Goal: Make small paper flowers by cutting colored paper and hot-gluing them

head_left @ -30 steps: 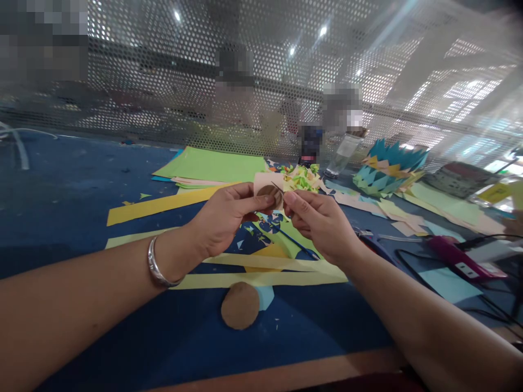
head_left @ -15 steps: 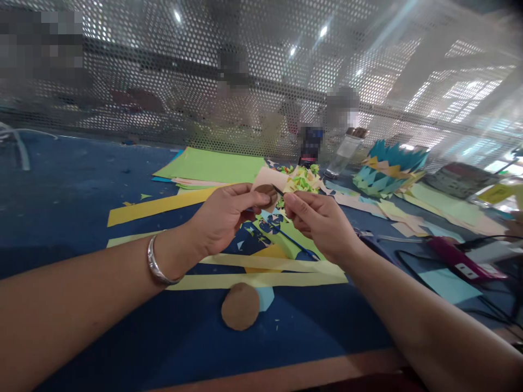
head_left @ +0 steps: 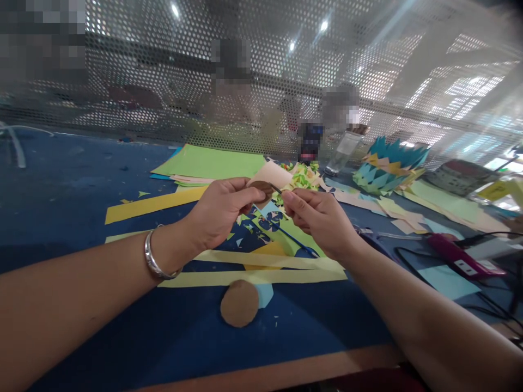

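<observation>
My left hand [head_left: 218, 215], with a silver bangle at the wrist, is closed on a small brown cardboard disc [head_left: 261, 190]. A pale pink sheet of paper [head_left: 274, 172] juts out behind the disc, partly hidden by it. In my right hand [head_left: 321, 218], the fingers pinch a thin dark pencil-like stick [head_left: 276, 189]; its tip is at the disc's right edge. Whether the tip touches the disc or the paper I cannot tell. Closer to me, a second cardboard disc [head_left: 239, 304] lies flat, overlapping a light blue paper piece [head_left: 265, 295].
Yellow paper strips [head_left: 245, 278] and scraps lie below my hands. Green sheets [head_left: 216, 162] are stacked behind. A spiky paper crown [head_left: 382, 169] and a clear bottle [head_left: 342, 155] stand at the back right. A magenta power strip [head_left: 461, 256] with cables lies right. A perforated screen [head_left: 163, 71] borders the table.
The cardboard disc and pink paper in my left hand have tilted and turned slightly. The dark stick stays beside the disc's edge. Both hands otherwise keep nearly the same place.
</observation>
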### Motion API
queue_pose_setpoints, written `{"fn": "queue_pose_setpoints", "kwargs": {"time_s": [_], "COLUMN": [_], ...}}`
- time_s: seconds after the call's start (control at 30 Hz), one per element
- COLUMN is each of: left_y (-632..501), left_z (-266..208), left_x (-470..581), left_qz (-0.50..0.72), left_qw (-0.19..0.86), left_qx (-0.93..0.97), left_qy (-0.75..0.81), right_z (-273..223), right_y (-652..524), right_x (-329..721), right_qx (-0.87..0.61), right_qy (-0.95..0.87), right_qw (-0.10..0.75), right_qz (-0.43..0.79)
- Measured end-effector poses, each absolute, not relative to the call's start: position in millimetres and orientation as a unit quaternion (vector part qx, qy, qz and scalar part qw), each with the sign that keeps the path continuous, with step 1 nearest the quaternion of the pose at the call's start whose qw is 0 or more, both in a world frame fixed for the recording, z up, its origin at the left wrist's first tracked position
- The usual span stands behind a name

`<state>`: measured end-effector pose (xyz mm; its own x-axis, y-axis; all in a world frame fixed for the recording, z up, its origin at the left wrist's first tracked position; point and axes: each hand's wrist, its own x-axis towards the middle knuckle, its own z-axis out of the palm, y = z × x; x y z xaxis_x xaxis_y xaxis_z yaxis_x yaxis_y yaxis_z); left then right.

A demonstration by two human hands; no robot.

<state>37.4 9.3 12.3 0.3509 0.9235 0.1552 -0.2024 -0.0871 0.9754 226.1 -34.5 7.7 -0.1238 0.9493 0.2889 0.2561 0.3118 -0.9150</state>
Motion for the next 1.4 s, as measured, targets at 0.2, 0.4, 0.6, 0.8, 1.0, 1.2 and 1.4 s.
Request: {"fn": "queue_pose_setpoints", "kwargs": {"time_s": [0.2, 0.4, 0.6, 0.8, 1.0, 1.2, 1.4], "left_y": [10.1, 9.7, 8.5, 9.4, 7.4, 9.3, 8.3], "left_z": [9.9, 10.4, 10.7, 10.6, 11.9, 10.7, 11.0], "left_x": [35.0, 36.7, 37.4, 37.0, 38.7, 38.0, 37.6], "left_qz": [0.466, 0.471, 0.469, 0.46, 0.463, 0.456, 0.454], "left_qw": [0.583, 0.619, 0.611, 0.604, 0.613, 0.616, 0.617], "left_qx": [0.578, 0.539, 0.55, 0.571, 0.566, 0.568, 0.568], "left_qy": [0.329, 0.322, 0.324, 0.312, 0.301, 0.3, 0.301], "right_z": [6.7, 6.2, 5.5, 5.9, 5.7, 8.0, 7.8], "right_y": [-33.9, -34.1, -33.1, -33.2, -34.2, -35.1, -34.6], "right_x": [226.5, 226.9, 226.4, 226.4, 226.5, 224.7, 224.7], "right_qx": [-0.466, -0.47, -0.468, -0.469, -0.471, -0.472, -0.471], "right_qy": [-0.662, -0.665, -0.672, -0.666, -0.662, -0.66, -0.662], "right_qw": [0.468, 0.469, 0.466, 0.469, 0.466, 0.471, 0.47], "right_qz": [0.354, 0.341, 0.335, 0.34, 0.349, 0.347, 0.344]}}
